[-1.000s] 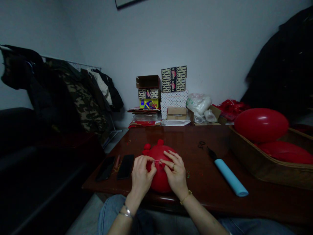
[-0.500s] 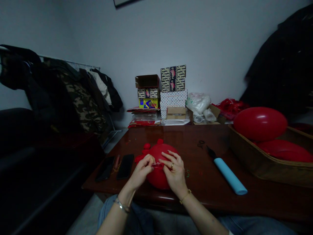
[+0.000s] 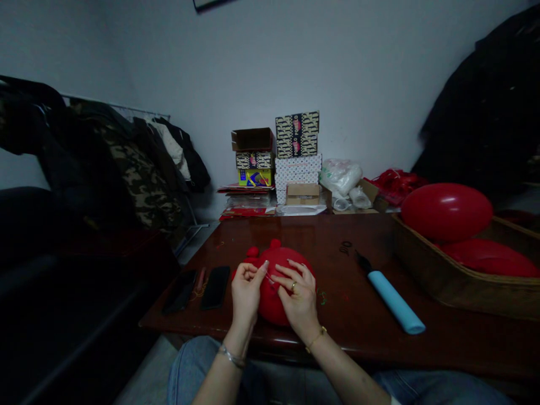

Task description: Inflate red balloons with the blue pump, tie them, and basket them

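A round red balloon (image 3: 276, 312) rests on the table in front of me, with its neck turned up towards my hands. Thumb and finger of my left hand (image 3: 247, 289) pinch a thin pale string (image 3: 269, 277) that runs to the balloon's neck. My right hand (image 3: 297, 292) lies over the right side of the balloon, its thumb and fingers gripping around the neck. Fingertips partly hide the knot area. Small red balls (image 3: 252, 252) sit just behind the balloon, partly covered by my left hand.
Two dark phones (image 3: 216, 288) lie at left. On the right are black scissors (image 3: 346, 247), a light-blue hand pump (image 3: 396, 302) and a wicker basket (image 3: 464, 289) holding red balloons (image 3: 447, 211). Stacked boxes (image 3: 297, 174) and plastic bags (image 3: 341, 175) stand at the back.
My left hand has turned upright and risen slightly, drawing the string up from the neck. The right hand has stayed on the balloon, shifting only a little.
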### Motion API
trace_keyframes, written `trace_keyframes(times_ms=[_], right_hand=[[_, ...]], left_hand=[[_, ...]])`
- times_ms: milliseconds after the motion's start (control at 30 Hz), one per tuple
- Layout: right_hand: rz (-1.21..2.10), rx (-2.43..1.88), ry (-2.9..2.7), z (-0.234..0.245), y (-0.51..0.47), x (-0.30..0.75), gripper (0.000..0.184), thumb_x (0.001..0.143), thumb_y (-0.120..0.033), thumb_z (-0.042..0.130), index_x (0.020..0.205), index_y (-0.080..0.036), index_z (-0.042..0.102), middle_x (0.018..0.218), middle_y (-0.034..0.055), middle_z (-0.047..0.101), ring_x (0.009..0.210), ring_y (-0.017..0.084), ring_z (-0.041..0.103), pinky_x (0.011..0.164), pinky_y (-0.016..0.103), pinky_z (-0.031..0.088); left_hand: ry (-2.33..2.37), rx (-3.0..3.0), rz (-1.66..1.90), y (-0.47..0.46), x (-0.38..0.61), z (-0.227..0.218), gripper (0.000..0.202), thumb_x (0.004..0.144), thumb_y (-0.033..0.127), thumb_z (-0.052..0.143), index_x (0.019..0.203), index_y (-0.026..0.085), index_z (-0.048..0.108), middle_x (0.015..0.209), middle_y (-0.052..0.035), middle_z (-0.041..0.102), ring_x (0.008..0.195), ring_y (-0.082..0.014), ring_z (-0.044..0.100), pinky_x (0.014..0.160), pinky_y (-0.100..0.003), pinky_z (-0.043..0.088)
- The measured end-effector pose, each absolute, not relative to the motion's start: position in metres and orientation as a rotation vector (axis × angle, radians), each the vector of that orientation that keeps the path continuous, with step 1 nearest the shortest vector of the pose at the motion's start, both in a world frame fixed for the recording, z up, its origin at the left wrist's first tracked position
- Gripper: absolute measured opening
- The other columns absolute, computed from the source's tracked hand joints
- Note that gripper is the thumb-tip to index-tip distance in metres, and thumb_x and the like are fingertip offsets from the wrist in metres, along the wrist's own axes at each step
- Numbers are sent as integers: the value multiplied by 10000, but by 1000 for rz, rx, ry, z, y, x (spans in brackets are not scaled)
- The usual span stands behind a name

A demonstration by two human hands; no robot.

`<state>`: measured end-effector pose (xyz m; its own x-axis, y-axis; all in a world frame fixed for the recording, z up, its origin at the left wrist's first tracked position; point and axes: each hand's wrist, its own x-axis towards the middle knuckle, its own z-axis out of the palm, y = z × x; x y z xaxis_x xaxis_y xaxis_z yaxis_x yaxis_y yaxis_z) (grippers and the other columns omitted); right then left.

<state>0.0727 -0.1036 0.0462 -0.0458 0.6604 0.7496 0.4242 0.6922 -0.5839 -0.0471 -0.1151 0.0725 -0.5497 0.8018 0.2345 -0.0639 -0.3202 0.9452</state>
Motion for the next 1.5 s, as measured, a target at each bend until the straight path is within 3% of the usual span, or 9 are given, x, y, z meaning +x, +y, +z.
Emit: trace_keyframes(times_ms=[200,333,433,600,833,1133,1333,1500], right_hand=[[254,-882,-1699,44,-104,74,265,778,-167,569,900,-369,691,1047,-50,680,1130,211,475,1008,513,309],[295,-887,-1686,46,-104,76,253,784,-180,565,897,-368,691,1042,-43,683,1130,213,480,1012,523,300],[332,-887,-1700,47,-104,78,247,783,-186,563,896,-365,691,1057,-39,678,1145,218,471,1022,534,279],[353,-906,-1682,50,-102,81,223,774,-186,572,847,-357,696,1050,-45,682,1138,217,472,1019,527,277],[433,-915,-1694,52,-102,82,178,804,-259,578,897,-355,695,1071,-36,673,1167,219,441,1044,529,244],[824,-778,-1872,69,-90,101,201,825,-420,560,974,-365,683,1124,-18,655,1196,212,414,1037,492,284],[905,-787,-1729,71,-89,100,156,800,-399,594,782,-316,725,1060,10,682,1157,213,461,1012,461,336],[899,-820,-1639,72,-90,97,132,741,-399,657,775,-290,723,964,28,705,1091,219,532,994,452,368]], left_hand=[[1160,734,1821,-119,-45,78,330,529,362,810,629,106,628,600,-4,604,560,-80,526,582,-194,420],[1086,697,1764,-122,-45,77,336,549,335,812,770,100,718,777,-88,697,738,-148,620,729,-258,472],[1030,718,1724,-122,-45,74,347,602,312,794,869,104,722,885,-114,710,829,-167,638,816,-283,467],[956,728,1684,-122,-46,70,269,646,325,772,793,115,691,832,-97,720,794,-165,656,822,-292,475],[1016,861,1680,-120,-47,72,368,658,351,756,945,124,713,1029,-143,693,1025,-228,619,968,-358,416],[1141,1058,1617,-120,-66,74,415,557,311,808,936,159,736,1014,-130,700,985,-254,628,928,-382,450],[1311,1366,1573,-119,-67,69,399,562,297,810,943,204,738,875,-63,657,867,-181,584,867,-307,443],[1458,1591,1574,-120,-67,74,342,539,319,820,868,258,750,772,-29,585,787,-170,498,785,-295,430]])
